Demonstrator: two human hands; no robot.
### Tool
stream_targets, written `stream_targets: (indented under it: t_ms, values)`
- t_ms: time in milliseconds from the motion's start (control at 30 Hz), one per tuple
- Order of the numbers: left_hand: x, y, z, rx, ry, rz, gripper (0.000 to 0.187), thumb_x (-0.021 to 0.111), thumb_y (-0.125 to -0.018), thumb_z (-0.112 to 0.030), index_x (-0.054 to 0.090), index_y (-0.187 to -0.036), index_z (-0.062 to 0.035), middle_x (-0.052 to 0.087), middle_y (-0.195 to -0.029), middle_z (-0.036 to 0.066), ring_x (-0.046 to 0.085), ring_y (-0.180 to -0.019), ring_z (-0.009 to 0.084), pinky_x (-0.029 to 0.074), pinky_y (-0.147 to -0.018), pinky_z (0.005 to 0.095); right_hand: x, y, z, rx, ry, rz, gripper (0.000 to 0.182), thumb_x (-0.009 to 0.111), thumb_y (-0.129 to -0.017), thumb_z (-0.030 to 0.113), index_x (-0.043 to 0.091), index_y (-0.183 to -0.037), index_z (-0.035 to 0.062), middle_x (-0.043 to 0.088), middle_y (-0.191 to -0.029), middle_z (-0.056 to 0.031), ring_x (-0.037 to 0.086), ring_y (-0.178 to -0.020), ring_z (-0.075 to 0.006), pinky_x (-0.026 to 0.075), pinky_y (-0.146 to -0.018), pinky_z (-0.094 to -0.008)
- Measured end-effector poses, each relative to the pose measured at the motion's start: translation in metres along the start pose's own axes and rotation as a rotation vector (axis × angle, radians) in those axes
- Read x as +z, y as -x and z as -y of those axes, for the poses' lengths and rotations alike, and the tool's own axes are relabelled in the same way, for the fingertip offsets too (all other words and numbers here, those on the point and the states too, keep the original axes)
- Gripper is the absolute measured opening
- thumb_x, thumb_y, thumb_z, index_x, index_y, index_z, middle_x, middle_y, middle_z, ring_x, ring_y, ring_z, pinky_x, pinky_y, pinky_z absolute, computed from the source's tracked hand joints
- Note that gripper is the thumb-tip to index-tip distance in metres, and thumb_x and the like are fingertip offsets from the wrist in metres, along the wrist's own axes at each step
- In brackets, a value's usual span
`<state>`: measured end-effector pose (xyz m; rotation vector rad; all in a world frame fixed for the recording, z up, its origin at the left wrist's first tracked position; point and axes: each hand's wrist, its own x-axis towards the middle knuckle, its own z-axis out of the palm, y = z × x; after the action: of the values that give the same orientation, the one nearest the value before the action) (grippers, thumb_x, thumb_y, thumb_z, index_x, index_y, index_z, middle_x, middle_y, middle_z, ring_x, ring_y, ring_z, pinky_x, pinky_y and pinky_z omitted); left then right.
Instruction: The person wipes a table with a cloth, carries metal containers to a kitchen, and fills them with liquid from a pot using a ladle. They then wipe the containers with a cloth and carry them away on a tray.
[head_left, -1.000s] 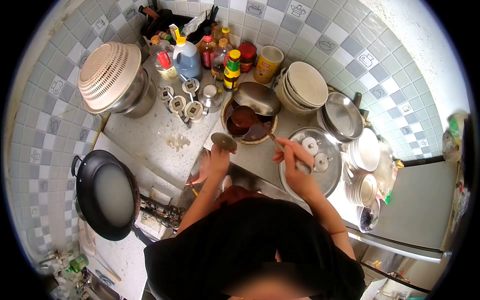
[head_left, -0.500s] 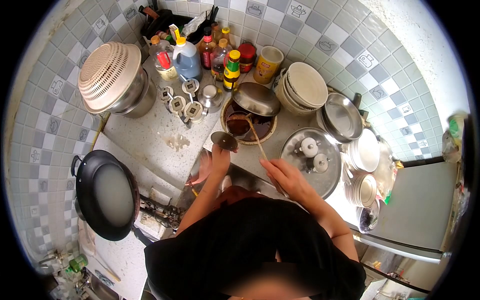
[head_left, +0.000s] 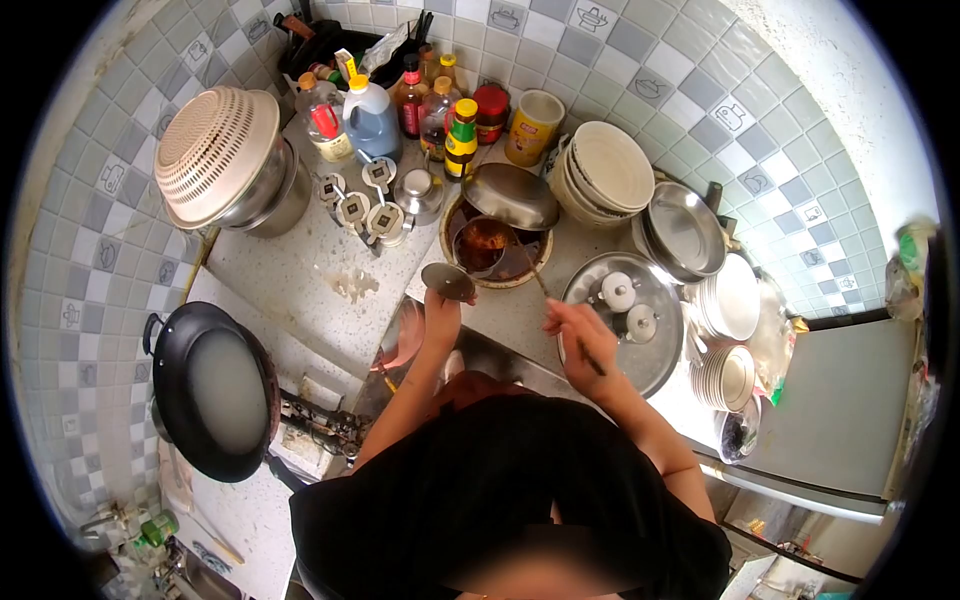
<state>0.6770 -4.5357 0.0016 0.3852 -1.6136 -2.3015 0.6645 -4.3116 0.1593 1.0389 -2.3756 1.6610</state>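
Observation:
My right hand (head_left: 585, 345) is closed around the long handle of a ladle (head_left: 484, 246). The ladle's bowl, with dark red liquid in it, is at the mouth of a round crock (head_left: 500, 286) of dark brown-red liquid. A metal lid (head_left: 510, 195) lies tilted over the crock's far side. My left hand (head_left: 441, 315) grips a small round metal dish (head_left: 447, 281), raised just in front of the crock's left edge. Its contents cannot be made out.
Bottles (head_left: 461, 140) and a yellow tin (head_left: 534, 128) stand behind the crock. To the right are stacked bowls (head_left: 612, 165), metal pans (head_left: 686, 230) and a tray (head_left: 580, 300) with two white-knobbed items. A black wok (head_left: 215, 390) holding cloudy liquid sits at left.
My right hand has moved right and slightly down along with the ladle's handle. The ladle's bowl has turned, so its red contents show more. My left hand stays in place.

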Motion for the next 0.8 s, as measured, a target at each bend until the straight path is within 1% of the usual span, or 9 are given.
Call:
stream_targets:
  t_ms: [33,100,233,400,500,567,600,700,800]
  values:
    - [0.0,0.0,0.002,0.012,0.014,0.004,0.022,0.046,-0.088,-0.004,0.063,-0.097,0.0059,0.067,-0.088,0.013,0.064,-0.075,0.0209,0.054,-0.07,0.0335,0.001,0.0,-0.002,0.0,0.0,0.0,0.029,0.049,-0.097,0.002,0.055,-0.125,-0.006,0.061,-0.097,-0.0145,0.064,-0.081,-0.022,0.054,-0.07,-0.0324]
    - [-0.002,0.002,0.004,-0.013,0.064,-0.009,0.021,0.046,-0.088,-0.003,0.063,-0.098,0.0058,0.067,-0.089,0.013,0.064,-0.075,0.0209,0.054,-0.069,0.0338,0.002,0.0,-0.006,0.216,-0.25,-0.208,0.031,0.041,-0.103,0.009,0.055,-0.124,-0.0076,0.063,-0.096,-0.0137,0.063,-0.082,-0.017,0.054,-0.072,-0.0297]
    - [-0.011,0.003,0.004,-0.075,0.115,-0.041,0.02,0.046,-0.088,-0.001,0.061,-0.098,0.0046,0.066,-0.089,0.013,0.064,-0.074,0.0202,0.053,-0.066,0.0333,0.001,-0.007,-0.005,0.347,-0.385,-0.338,0.035,0.039,-0.105,0.016,0.055,-0.125,-0.0074,0.063,-0.096,-0.0149,0.063,-0.081,-0.0176,0.053,-0.073,-0.0291]
    - [-0.043,0.008,0.023,-0.044,0.08,-0.157,0.018,0.046,-0.087,0.001,0.061,-0.097,0.0032,0.066,-0.088,0.012,0.063,-0.073,0.019,0.052,-0.065,0.0317,0.003,-0.001,-0.023,0.388,-0.317,-0.326,0.035,0.041,-0.105,0.018,0.055,-0.125,-0.0068,0.063,-0.096,-0.0138,0.063,-0.082,-0.017,0.052,-0.073,-0.0285]
    - [-0.054,0.01,0.011,-0.058,0.074,-0.208,0.018,0.046,-0.087,0.002,0.06,-0.098,0.0035,0.066,-0.088,0.012,0.062,-0.072,0.0184,0.051,-0.064,0.0314,0.017,0.012,-0.05,0.445,-0.191,-0.171,0.04,0.037,-0.106,0.025,0.053,-0.128,-0.0048,0.061,-0.098,-0.0112,0.061,-0.086,-0.0151,0.051,-0.077,-0.0294]
    - [-0.06,0.009,0.01,-0.037,0.064,-0.214,0.018,0.045,-0.089,0.002,0.061,-0.098,0.0039,0.066,-0.089,0.012,0.061,-0.073,0.018,0.051,-0.065,0.0317,0.031,0.011,-0.065,0.188,0.007,-0.049,0.028,0.048,-0.1,0.011,0.057,-0.124,-0.0004,0.06,-0.088,-0.0143,0.063,-0.076,-0.0211,0.051,-0.068,-0.0297]
    - [-0.059,0.01,-0.001,-0.037,0.048,-0.219,0.019,0.044,-0.09,0.002,0.061,-0.098,0.0041,0.066,-0.088,0.011,0.061,-0.073,0.0179,0.051,-0.065,0.0318,0.039,0.005,-0.074,0.054,0.238,0.112,0.03,0.053,-0.095,0.008,0.056,-0.124,0.0013,0.055,-0.088,-0.0166,0.06,-0.08,-0.0293,0.049,-0.068,-0.035]
    - [-0.055,0.011,-0.013,-0.041,0.01,-0.197,0.019,0.044,-0.09,0.002,0.061,-0.097,0.0039,0.065,-0.088,0.011,0.061,-0.073,0.0182,0.051,-0.065,0.0317,0.05,-0.002,-0.09,-0.136,0.479,0.311,0.035,0.057,-0.09,0.008,0.054,-0.124,0.0008,0.052,-0.092,-0.0167,0.056,-0.087,-0.0335,0.047,-0.071,-0.0393]
    - [-0.051,0.014,-0.015,-0.037,0.05,-0.203,0.019,0.044,-0.09,0.002,0.061,-0.098,0.0036,0.065,-0.089,0.011,0.061,-0.073,0.0181,0.051,-0.065,0.0316,0.064,-0.01,-0.101,-0.23,0.654,0.344,0.04,0.059,-0.087,0.01,0.052,-0.125,-0.0003,0.049,-0.091,-0.0146,0.053,-0.088,-0.0312,0.046,-0.074,-0.0399]
